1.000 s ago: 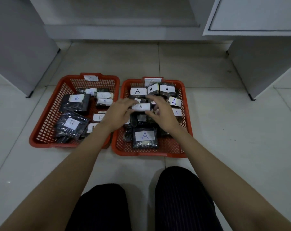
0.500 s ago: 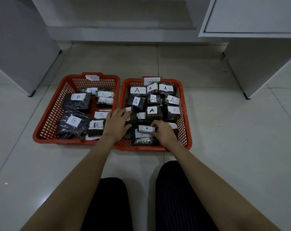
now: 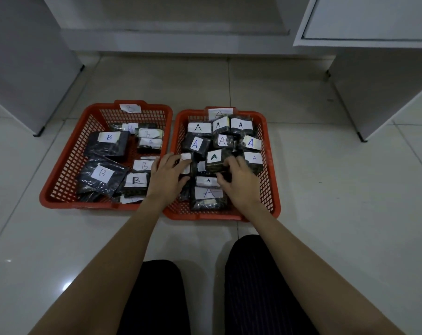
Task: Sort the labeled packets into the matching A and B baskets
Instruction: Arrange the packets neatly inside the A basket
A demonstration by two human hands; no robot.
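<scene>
**Ana:** Since you can read the labels better than I can, go across from the left. What's in each basket?

**Ben:** The B basket [image 3: 67, 163] sits on the floor at left, holding only B-marked packets, as far as I can read them. One large B packet [image 3: 103, 175] lies in its near half. Just right of it, the A basket [image 3: 269, 165] is crowded with A packets.

**Ana:** And the hands?

**Ben:** The left hand [image 3: 167, 176] reaches over the two touching rims, fingers relaxed and spread, tips resting on a white-labelled packet [image 3: 186, 157] at the A basket's left edge. I can't read that label. The right hand [image 3: 240, 181] is inside the A basket, fingers curled around the near edge of a dark packet marked A [image 3: 216, 160].

**Ana:** So which way does that packet lie from the hand?

**Ben:** Directly beyond the fingertips, away from the person, its long axis running roughly left to right. The right hand is plainly nearer. I'd judge the sorting nearly finished, with this packet only being settled among its neighbours.
</scene>
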